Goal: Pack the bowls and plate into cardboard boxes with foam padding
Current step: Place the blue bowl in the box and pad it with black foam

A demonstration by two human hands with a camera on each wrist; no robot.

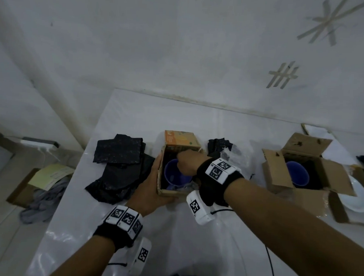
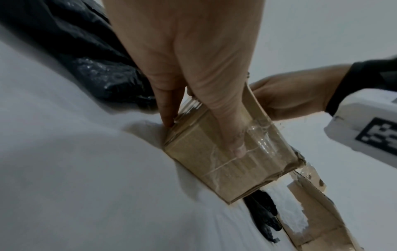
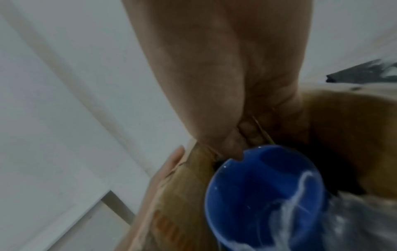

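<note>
Blue bowl [image 1: 176, 175] in small box [image 1: 169, 192] | left hand [image 1: 151, 191] fingers grip box | right hand [image 1: 186, 162] fingers pinch bowl rim

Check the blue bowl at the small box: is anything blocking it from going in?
Nothing visible does. The blue bowl already sits inside the small box; the right hand touches its rim, and the left hand grips the box's side.

My right hand [image 1: 187, 162] covers the 12 o'clock rim of the blue bowl [image 1: 176, 175], fingertips hidden inside the small box [image 1: 163, 191]. Right wrist view is blurred; bowl cut off at 6 o'clock. White plate [image 1: 358, 194] half hidden by a flap.
</note>
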